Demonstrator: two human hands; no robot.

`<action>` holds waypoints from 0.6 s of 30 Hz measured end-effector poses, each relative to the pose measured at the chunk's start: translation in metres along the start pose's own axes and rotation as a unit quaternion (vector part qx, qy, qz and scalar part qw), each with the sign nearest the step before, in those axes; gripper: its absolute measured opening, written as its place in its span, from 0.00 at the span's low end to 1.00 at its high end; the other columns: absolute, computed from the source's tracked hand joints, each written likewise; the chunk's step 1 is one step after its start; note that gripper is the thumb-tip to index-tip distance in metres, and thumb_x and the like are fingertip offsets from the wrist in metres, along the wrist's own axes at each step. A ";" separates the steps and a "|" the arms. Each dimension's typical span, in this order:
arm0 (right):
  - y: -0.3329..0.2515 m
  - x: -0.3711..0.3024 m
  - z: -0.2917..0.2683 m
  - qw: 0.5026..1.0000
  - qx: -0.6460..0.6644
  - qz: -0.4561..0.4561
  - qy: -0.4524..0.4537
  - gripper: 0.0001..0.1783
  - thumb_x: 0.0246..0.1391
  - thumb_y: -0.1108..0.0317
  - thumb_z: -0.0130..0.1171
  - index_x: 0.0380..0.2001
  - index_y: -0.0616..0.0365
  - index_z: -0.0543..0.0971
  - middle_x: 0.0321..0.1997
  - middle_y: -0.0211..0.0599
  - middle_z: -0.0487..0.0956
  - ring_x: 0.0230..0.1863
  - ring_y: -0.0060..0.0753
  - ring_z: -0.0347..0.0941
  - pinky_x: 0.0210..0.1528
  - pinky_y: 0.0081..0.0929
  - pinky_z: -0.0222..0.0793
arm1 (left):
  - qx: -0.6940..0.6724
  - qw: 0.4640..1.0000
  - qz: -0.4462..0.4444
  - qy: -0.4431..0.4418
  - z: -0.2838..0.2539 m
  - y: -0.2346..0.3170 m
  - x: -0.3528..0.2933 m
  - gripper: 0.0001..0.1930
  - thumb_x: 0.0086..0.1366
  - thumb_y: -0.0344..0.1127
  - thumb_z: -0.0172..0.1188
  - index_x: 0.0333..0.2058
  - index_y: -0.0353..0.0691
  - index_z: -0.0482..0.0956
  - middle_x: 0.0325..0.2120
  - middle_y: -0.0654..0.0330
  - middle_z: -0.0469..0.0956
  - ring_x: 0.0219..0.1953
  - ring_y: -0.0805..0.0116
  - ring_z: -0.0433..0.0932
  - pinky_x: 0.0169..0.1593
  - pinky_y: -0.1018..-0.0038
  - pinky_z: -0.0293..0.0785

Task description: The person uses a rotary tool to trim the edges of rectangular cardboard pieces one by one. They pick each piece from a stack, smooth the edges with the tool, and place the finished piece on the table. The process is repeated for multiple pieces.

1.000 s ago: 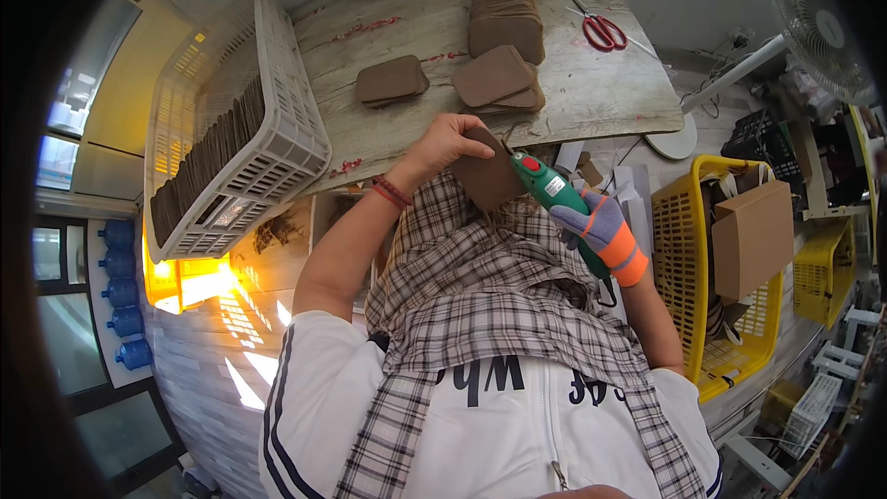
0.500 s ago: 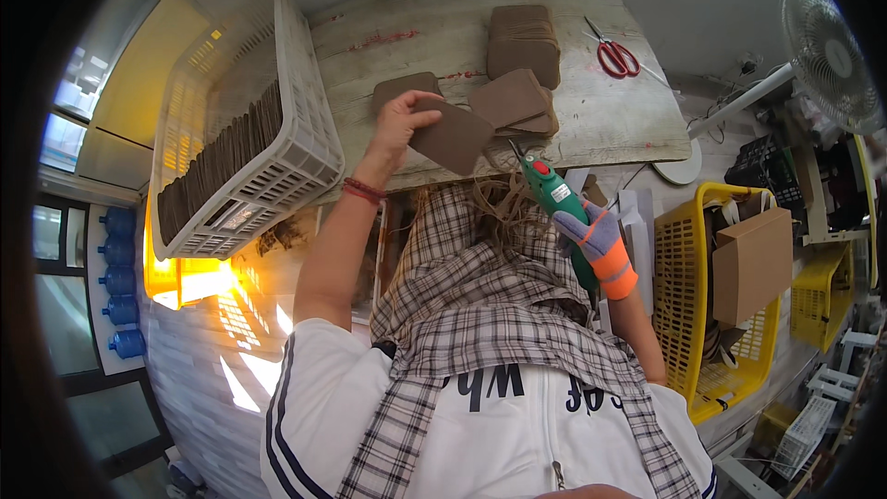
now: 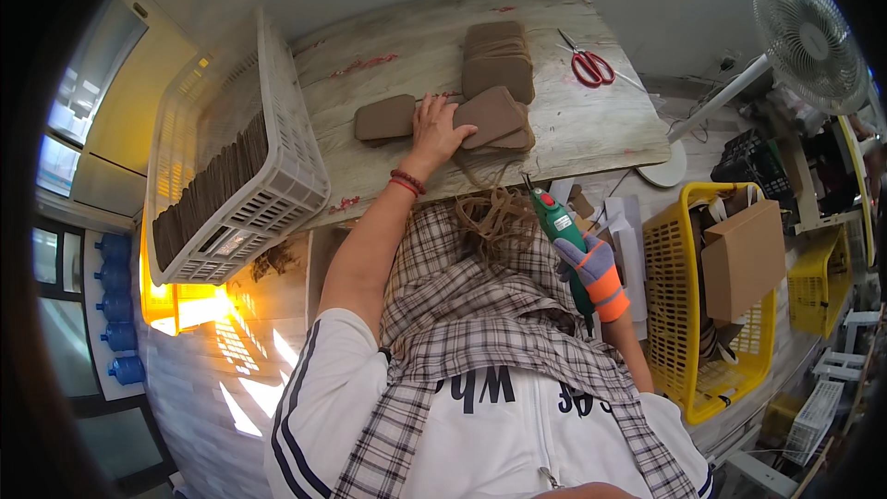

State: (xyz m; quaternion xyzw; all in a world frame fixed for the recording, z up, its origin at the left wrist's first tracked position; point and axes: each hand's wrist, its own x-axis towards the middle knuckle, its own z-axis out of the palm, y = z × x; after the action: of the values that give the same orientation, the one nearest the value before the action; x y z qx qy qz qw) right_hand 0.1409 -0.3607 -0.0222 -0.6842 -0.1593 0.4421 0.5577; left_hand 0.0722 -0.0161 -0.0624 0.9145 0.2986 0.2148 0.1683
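Observation:
Brown flat pieces with rounded corners lie on the worktable. My bare left hand [image 3: 438, 132] rests over them, between a left pile [image 3: 384, 118] and a fanned right pile [image 3: 492, 118]. Its fingers are stretched out and its thumb is near the right pile's edge; part of the pieces beneath is hidden. My right hand [image 3: 589, 265], in a grey and orange glove, is closed round a green handheld power tool [image 3: 554, 219] with a red button and thin metal tip. The tip points up toward the table's front edge, apart from the pieces.
A taller brown stack [image 3: 498, 63] stands behind, with red-handled scissors [image 3: 591, 67] to its right. A white crate [image 3: 277, 185] at left holds many similar pieces. Brown strips [image 3: 499, 218] lie on my lap. At right are a yellow basket [image 3: 688, 314] with a cardboard box and a fan [image 3: 808, 37].
My left hand has moved right and down onto the piles; the brown piece it held raised is no longer lifted. The right hand still holds the tool, nearly unmoved.

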 end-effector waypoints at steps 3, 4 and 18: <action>0.004 0.000 -0.001 1.000 0.021 -0.008 0.000 0.18 0.50 0.59 0.64 0.35 0.63 0.73 0.21 0.32 0.75 0.17 0.20 0.71 0.18 0.18 0.66 | -0.042 0.999 0.003 0.032 -0.005 0.012 -0.002 0.27 0.51 0.47 0.66 0.45 0.35 0.72 0.56 0.50 0.62 0.65 0.49 0.48 0.64 0.54 0.47; 0.006 0.002 -0.002 1.000 0.023 -0.011 -0.005 0.18 0.50 0.59 0.64 0.34 0.63 0.73 0.21 0.31 0.75 0.17 0.20 0.71 0.18 0.18 0.66 | -0.053 0.996 0.016 0.063 -0.005 0.015 -0.004 0.25 0.50 0.45 0.67 0.42 0.35 0.72 0.55 0.50 0.63 0.64 0.50 0.49 0.63 0.54 0.48; -0.030 0.010 0.017 0.995 0.020 -0.088 0.051 0.18 0.50 0.59 0.65 0.34 0.61 0.73 0.20 0.29 0.74 0.17 0.18 0.69 0.19 0.16 0.64 | -0.878 0.424 -0.198 0.097 -0.026 0.101 -0.032 0.16 0.59 0.24 0.58 0.46 0.37 0.69 0.45 0.56 0.74 0.49 0.60 0.73 0.56 0.64 0.70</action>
State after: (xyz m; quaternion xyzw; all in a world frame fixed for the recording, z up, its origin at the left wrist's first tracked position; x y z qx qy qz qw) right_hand 0.1416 -0.3332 0.0014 -0.6779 -0.1820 0.3588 0.6152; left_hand 0.0839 -0.1084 -0.0056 0.1603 0.1354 0.4085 0.8883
